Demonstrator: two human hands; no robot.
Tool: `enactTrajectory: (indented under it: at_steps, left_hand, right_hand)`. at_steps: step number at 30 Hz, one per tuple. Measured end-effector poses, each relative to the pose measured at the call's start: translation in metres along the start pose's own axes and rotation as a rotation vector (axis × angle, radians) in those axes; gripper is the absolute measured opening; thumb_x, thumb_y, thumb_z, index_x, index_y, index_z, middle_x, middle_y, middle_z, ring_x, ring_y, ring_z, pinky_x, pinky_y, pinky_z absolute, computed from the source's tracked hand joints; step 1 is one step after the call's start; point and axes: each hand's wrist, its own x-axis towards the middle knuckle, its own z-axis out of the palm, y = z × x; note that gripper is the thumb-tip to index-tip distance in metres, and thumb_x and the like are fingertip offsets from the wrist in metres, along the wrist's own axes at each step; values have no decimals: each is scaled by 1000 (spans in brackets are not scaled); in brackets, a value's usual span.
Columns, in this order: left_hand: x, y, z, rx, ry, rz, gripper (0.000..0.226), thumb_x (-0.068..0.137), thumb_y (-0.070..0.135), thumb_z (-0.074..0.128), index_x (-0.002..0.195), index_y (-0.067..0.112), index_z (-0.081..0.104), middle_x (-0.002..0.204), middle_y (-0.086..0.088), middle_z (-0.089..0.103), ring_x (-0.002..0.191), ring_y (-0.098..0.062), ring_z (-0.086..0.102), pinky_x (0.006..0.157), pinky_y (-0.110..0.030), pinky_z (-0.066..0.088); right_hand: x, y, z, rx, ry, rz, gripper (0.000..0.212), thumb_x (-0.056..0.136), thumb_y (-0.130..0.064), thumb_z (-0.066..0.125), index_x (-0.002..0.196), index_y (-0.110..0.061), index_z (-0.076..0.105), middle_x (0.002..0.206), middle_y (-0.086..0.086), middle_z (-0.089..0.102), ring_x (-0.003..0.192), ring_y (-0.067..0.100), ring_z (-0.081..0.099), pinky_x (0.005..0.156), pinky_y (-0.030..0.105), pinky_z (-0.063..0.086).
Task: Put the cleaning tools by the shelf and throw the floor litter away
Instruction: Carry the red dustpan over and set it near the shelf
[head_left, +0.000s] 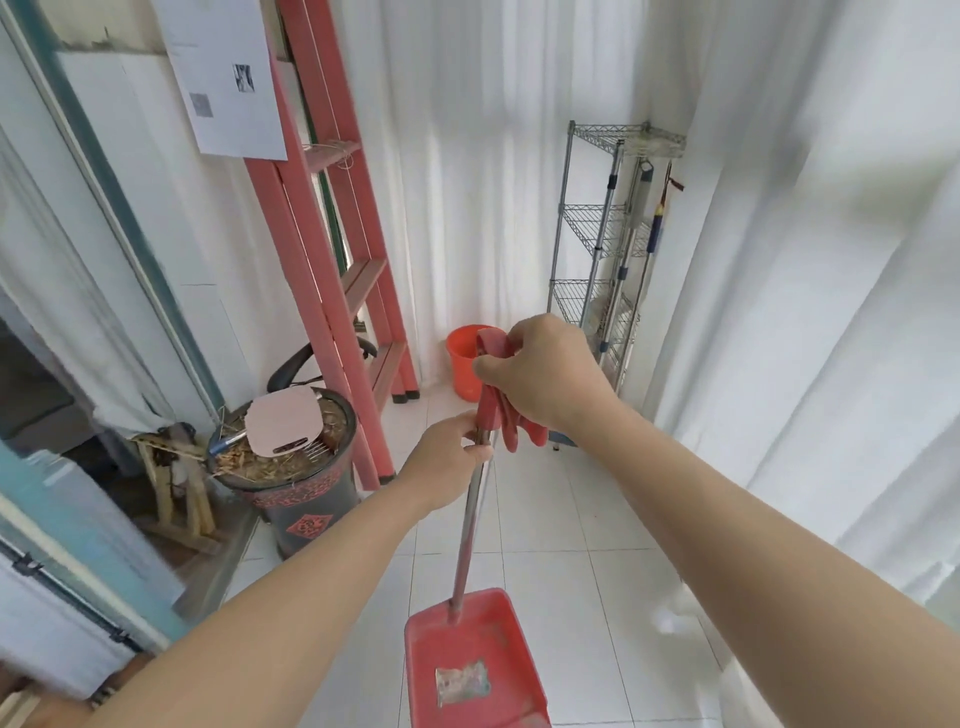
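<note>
Dustpan low in the head view, red, down near the white tiles, with a crumpled wrapper lying in its tray. Left hand is wrapped round the metal pole just under its red top. Right hand, higher up, clutches a red floppy thing at the pole's top; what it is, hard to tell. Wire shelf stands in the far right corner, orange bucket near it.

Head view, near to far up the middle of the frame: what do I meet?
Litter in the red dustpan → left hand on the pole → right hand on the red grip → orange bucket → white curtain.
</note>
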Motion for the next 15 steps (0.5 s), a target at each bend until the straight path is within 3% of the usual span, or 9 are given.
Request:
enactTrajectory:
  at_steps: [2,6,10,15]
  left_hand:
    - [23,2,-1,-2,14,0,19,92,8,50,101,24,55,107,1,60,104,-19,54,99,-41,47]
    - [66,0,-3,-6,26,-3,19,92,7,50,103,21,56,104,2,59,102,-19,54,99,-40,46]
    - [115,-2,-6,-19,7,8,22,92,6,49,106,22,55,108,5,56,106,-18,53,102,-40,44]
    - [181,-9,-21,2,-22,35,30,93,7,50,120,18,56,110,8,52,107,-17,50,102,-39,44]
  right_hand:
    - [25,7,1,2,-8,-14,25,82,-22,60,79,3,62,59,6,51,56,22,49,43,22,37]
    - [69,19,6,-9,-34,-31,20,83,-22,60,76,-2,59,55,2,47,51,18,45,37,16,33]
    - [115,30,12,-14,-27,-6,27,83,-24,62,83,2,62,57,0,49,52,17,47,42,20,36]
    - [177,35,25,-35,0,35,28,83,-26,63,85,2,63,58,-1,48,55,19,48,44,23,36]
